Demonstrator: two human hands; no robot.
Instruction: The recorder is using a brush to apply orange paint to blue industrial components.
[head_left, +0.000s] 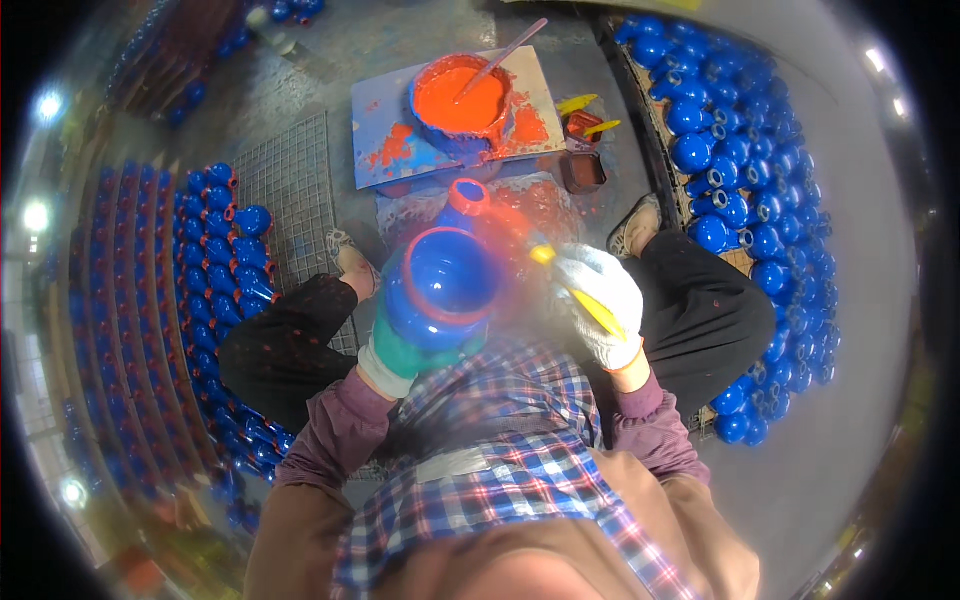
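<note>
My left hand [402,345], in a green and white glove, is closed around a blue glossy kettle body [452,275] and supports it from below. Its wide mouth faces up, and a red-orange band runs around the rim. A short spout [468,197] with a red-edged opening points away from me. In my right hand [605,300], gloved in white, is a paintbrush with a yellow handle [597,312]. The bristle end points toward the spout and the kettle's rim; motion blur hides whether it touches. Beyond the kettle stands a pot [455,143] of orange-red paint with a stirring stick [520,45] in it.
The paint pot rests on a splattered board [380,105]. To its right are yellow-handled brushes [578,103] and a small dark container [583,172]. Blue kettle bodies fill a rack [735,165] on the right; rows of red-rimmed ones [220,250] stand left, by a wire mesh [285,180].
</note>
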